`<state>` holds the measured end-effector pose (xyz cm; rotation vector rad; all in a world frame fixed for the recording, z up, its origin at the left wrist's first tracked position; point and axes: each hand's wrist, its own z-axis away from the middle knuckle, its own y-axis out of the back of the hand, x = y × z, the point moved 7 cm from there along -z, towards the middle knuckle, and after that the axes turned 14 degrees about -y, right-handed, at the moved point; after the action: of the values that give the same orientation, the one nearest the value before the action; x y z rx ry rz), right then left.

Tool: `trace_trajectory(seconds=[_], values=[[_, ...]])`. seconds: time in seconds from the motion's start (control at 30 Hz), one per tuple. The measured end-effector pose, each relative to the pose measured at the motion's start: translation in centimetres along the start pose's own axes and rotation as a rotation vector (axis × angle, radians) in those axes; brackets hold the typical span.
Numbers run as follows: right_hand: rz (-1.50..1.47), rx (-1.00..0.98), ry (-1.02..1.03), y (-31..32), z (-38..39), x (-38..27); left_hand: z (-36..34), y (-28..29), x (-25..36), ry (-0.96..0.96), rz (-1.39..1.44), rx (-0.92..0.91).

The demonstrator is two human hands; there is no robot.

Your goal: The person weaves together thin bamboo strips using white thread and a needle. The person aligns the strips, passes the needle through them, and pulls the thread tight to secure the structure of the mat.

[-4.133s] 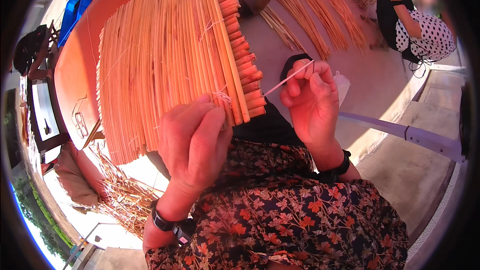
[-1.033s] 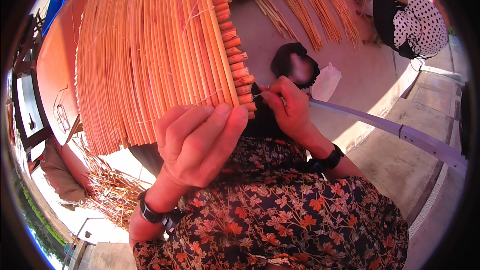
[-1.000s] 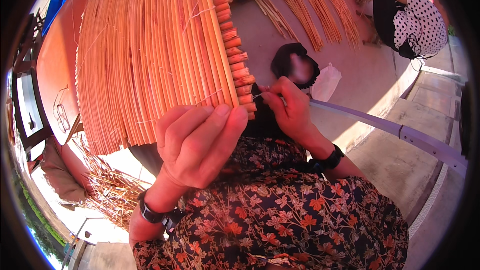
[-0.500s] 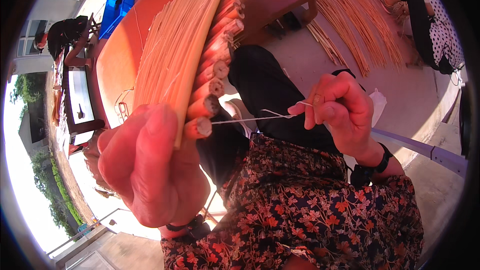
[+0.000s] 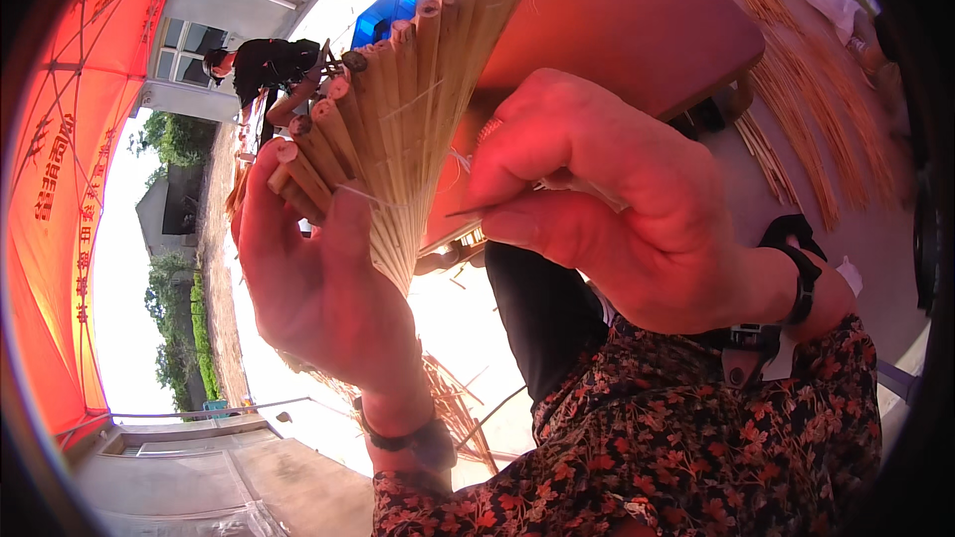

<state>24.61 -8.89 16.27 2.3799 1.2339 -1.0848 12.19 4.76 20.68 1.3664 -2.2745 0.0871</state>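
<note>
A fan of pale reed stalks, joined side by side with their cut ends showing, rises in front of me. My left hand grips its lower left edge, fingers behind and thumb in front. Fine white thread crosses the stalks near that thumb. To the right of the stalks, my right hand is closed in a pinch. A thin dark needle pokes out between its thumb and forefinger, pointing at the stalks. Part of it is hidden by the fingers.
A reddish-brown table stands beyond the stalks, with a blue crate farther off. Long loose stalks lie on the ground at right. A person in dark clothes bends over at far left, near a red canopy.
The stalk panel has turned over and now leans with its cut ends to the upper left. My right hand has come up and left, close to it. The thread is no longer stretched between my hands.
</note>
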Motion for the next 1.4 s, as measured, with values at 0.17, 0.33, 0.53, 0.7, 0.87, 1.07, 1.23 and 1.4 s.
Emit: trace_trajectory(seconds=[0.17, 0.33, 0.53, 0.7, 0.87, 1.07, 1.23, 1.4], values=[[-0.073, -0.011, -0.089, -1.7, -1.5, 0.0, -0.5, 0.8, 0.2, -0.014, 0.011, 0.055], [-0.035, -0.003, -0.172, -2.8, -1.9, 0.1, -0.6, 1.4, 0.5, -0.012, -0.01, 0.058], [0.028, 0.001, -0.039, -3.4, -2.0, 0.3, -0.7, 1.5, 0.6, -0.053, -0.003, 0.071], [0.083, -0.061, -0.021, -3.8, -1.8, 0.2, -0.5, 1.7, 0.6, -0.048, 0.021, 0.098], [0.093, -0.081, -0.041, -4.1, -1.7, 0.0, -0.5, 1.8, 0.6, -0.051, -0.013, 0.091], [0.053, -0.084, -0.032, -3.9, -1.5, -0.1, -0.4, 1.6, 0.7, -0.061, 0.011, 0.086], [0.075, -0.078, -0.035, -3.8, -1.4, 0.0, -0.3, 1.4, 0.7, -0.054, 0.013, 0.088], [0.075, -0.059, -0.036, -3.5, -1.2, 0.0, -0.2, 1.0, 0.8, -0.068, -0.015, 0.072]])
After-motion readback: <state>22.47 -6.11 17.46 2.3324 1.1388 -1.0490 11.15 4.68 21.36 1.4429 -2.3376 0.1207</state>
